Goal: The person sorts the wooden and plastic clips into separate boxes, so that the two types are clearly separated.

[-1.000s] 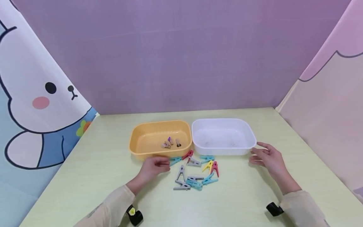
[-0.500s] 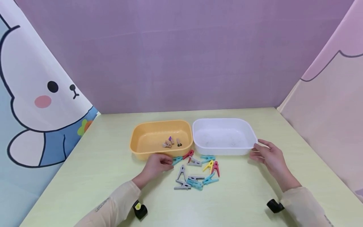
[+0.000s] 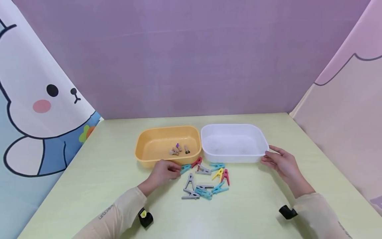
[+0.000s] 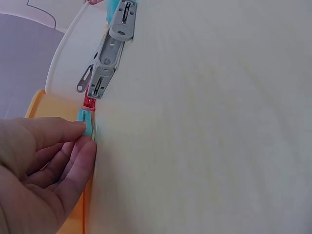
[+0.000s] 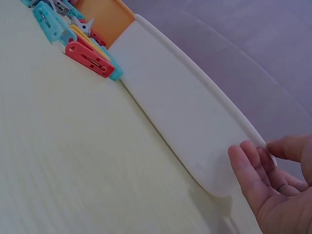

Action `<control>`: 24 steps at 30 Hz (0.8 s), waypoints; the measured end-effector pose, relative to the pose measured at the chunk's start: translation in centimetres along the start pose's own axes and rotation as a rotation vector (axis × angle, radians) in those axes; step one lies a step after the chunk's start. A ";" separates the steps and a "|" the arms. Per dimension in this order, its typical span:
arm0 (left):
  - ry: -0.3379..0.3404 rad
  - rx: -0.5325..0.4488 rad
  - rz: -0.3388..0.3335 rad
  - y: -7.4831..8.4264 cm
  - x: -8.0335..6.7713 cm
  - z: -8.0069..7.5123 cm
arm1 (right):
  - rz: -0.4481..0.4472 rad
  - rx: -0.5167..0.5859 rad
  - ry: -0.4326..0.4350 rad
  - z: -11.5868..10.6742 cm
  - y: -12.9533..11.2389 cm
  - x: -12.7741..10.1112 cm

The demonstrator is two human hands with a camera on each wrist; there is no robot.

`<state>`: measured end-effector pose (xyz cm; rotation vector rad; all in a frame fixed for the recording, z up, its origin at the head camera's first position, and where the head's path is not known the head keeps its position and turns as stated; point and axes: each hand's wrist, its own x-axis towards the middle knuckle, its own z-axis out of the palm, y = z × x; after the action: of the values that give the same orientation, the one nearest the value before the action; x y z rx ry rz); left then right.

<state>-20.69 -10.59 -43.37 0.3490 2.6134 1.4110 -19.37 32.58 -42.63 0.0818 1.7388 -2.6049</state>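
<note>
Teal clothespin on desk, just before orange tub, at fingertips of left hand, the nearer one. Long axis slants away rightward from that grip; pinched or merely touched: cannot tell. Right hand grips corner of white tub. Left sleeve lettering: illegible.

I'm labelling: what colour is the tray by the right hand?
White tray, best in the head view.

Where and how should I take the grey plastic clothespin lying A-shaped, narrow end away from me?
Probably pinch the A-shaped grey clothespin across its narrow end, coming from above and left. Its legs spread toward you, close to a second grey plastic clothespin; the narrow end stands apart, with pale tabletop bare to its left.
</note>
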 end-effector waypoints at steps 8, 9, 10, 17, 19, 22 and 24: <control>-0.037 0.007 0.044 0.5 -0.2 -0.7 | 0.019 -0.004 0.001 -0.2 -0.2 0.2; -0.043 0.009 0.061 0.4 -0.3 -0.8 | 0.022 -0.004 0.000 -0.2 -0.3 0.1; -0.049 0.011 0.074 0.4 -0.3 -0.9 | 0.024 -0.004 0.000 -0.2 -0.4 0.1; -0.098 0.021 0.098 1.1 -1.2 -1.9 | 0.006 0.002 -0.012 -0.1 -0.2 0.0; -0.109 0.016 0.113 1.6 -1.5 -2.3 | -0.001 0.003 -0.015 -0.1 0.0 0.0; -0.127 -0.010 0.124 2.5 -1.7 -2.7 | -0.012 0.003 -0.022 -0.1 0.2 0.1; -0.140 -0.024 0.128 3.1 -1.7 -2.8 | -0.015 0.007 -0.025 -0.3 0.2 0.1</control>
<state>-19.32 -11.61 -39.18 0.5994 2.4997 1.3994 -19.47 32.74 -42.96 0.0359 1.7295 -2.6106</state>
